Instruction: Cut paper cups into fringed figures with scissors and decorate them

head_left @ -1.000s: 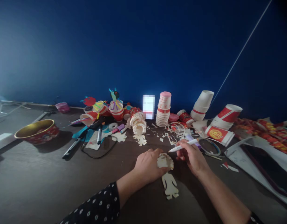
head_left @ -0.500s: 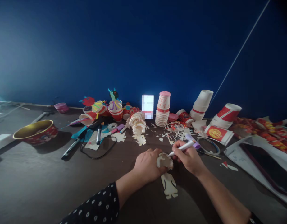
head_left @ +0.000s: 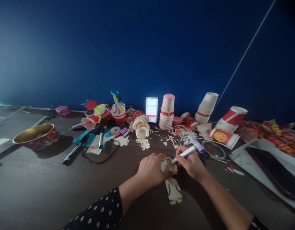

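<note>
My left hand (head_left: 152,168) is closed around the left side of a pale paper cutout figure, gripping its round scalloped head (head_left: 167,166). The figure's body (head_left: 173,190) lies toward me on the table, with arms and feet cut out. In my right hand (head_left: 190,161) is a white marker (head_left: 184,154), pinched between thumb and fingers. Its tip meets the scalloped head near the upper right edge. Beyond my hands lies a row of similar scalloped cutouts (head_left: 142,129), overlapping one another. A purple capped tube (head_left: 197,145) lies just behind my right hand.
Stacked paper cups (head_left: 166,119) stand at the back, with more cups (head_left: 206,108) to the right. A gold-lined red bowl (head_left: 37,136) sits at left, near pens (head_left: 73,153) and a black cord (head_left: 101,162). Paper scraps (head_left: 172,140) litter the middle. A phone (head_left: 276,169) lies at right.
My right hand and the marker have shifted slightly left and down, the tip moving further over the scalloped head. My left hand stays in place.
</note>
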`<move>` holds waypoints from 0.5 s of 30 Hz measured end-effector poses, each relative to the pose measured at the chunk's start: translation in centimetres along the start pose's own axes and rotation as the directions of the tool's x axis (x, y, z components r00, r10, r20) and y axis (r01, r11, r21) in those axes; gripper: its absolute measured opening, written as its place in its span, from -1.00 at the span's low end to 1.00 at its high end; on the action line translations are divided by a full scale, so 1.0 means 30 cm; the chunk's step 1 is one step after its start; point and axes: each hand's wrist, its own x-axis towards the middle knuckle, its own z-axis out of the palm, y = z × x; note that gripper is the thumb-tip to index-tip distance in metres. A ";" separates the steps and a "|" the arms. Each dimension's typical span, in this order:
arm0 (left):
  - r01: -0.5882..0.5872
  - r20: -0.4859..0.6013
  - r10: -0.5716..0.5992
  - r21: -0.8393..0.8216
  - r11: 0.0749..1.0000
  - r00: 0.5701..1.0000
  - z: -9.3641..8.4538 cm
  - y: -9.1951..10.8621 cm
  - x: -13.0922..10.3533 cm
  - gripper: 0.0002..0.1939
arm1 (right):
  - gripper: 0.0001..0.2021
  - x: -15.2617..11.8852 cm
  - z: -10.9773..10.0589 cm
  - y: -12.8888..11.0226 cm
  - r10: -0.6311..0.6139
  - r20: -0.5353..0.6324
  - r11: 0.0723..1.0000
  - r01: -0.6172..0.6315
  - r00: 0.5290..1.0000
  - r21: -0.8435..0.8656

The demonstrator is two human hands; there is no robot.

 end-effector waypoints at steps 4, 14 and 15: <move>-0.004 -0.005 0.004 -0.003 1.000 1.000 0.004 -0.002 0.002 -0.49 | -0.91 0.005 0.004 0.009 -0.008 -0.012 0.999 0.007 1.000 -0.054; -0.003 -0.004 0.003 -0.010 1.000 1.000 0.006 -0.005 0.001 -0.49 | -0.89 0.003 0.002 0.002 -0.029 -0.048 0.986 0.021 0.998 -0.163; -0.007 -0.001 0.007 -0.009 1.000 1.000 0.005 -0.005 0.001 -0.50 | -0.89 0.003 0.002 0.001 -0.033 -0.050 0.985 0.024 0.998 -0.172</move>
